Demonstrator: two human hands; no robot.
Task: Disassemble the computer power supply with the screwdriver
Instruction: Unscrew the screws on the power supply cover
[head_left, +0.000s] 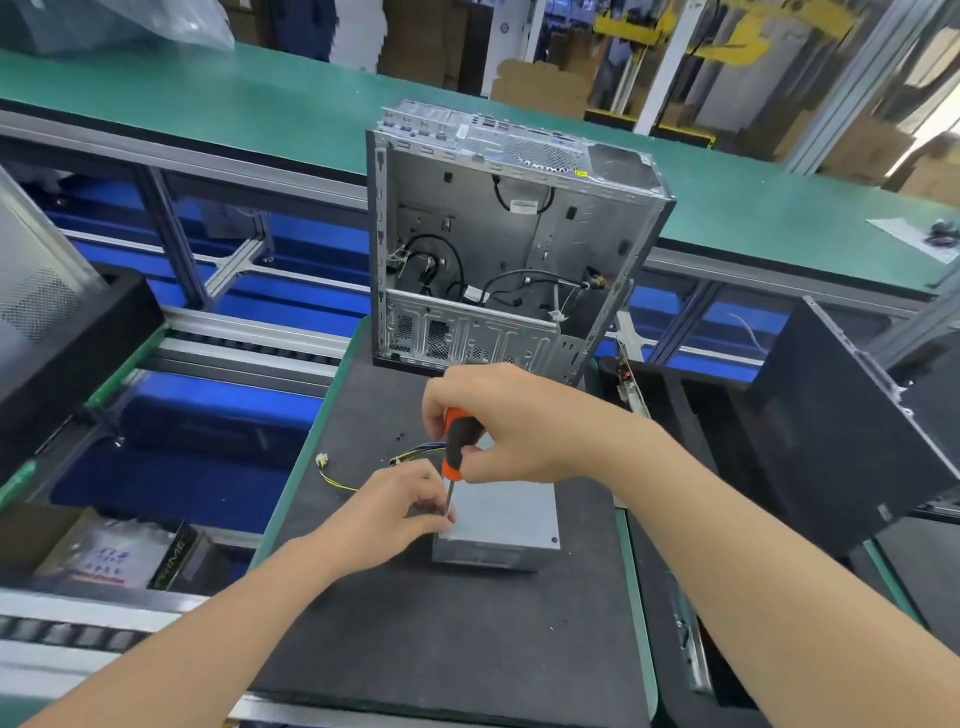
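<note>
Nearest on the dark mat of the table (441, 634), the power supply (506, 514) is laid flat, a grey metal box whose wiring (415, 453) is trailed off its far left end. At the box's near left corner the left grip (395, 512) is closed in a pinch, with thumb and fingertips curled round the bare shaft of the screwdriver (457, 441) just above its tip. Just beyond and above, the right grip (498, 421) is wrapped round the orange and black handle, fingers curled over it. The tool is thus held nearly upright, handle above and tip below, with the tip set against the top face at that corner. Whether the tip is seated in a screw head cannot be told, since it is hidden by the fingers. The coming turn is judged to depend on that line: with the shaft kept square to the lid, twist from the right grip is carried straight down while the left one only steadies. A dark mark (555, 540), judged to be another screw, is seen at the near right corner, nearer the right arm. Farther back on the mat an open computer case (509, 244) is stood upright, and behind it a green conveyor (208, 88) is seen running across
</note>
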